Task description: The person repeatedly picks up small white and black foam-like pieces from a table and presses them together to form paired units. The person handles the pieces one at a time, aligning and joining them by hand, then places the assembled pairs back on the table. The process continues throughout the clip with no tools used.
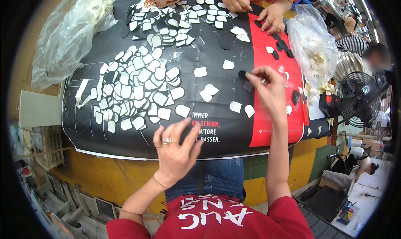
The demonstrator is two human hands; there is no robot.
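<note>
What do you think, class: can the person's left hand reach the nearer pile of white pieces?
Probably yes: the left hand is close to the nearer pile, looks empty, and nothing visible blocks the way.

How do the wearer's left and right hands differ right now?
The left hand wears a ring; the right hand shows none. The left hand is spread, with nothing visible in it; the right hand pinches a small black piece. Both are gloveless.

Right hand: it covers part of the dark piece.
Left hand: it hides some of the printed letters.
White pile: much of its lower layer is covered.
Co-worker's arms: cut by the top edge.
Head near the fan: blurred.
</note>
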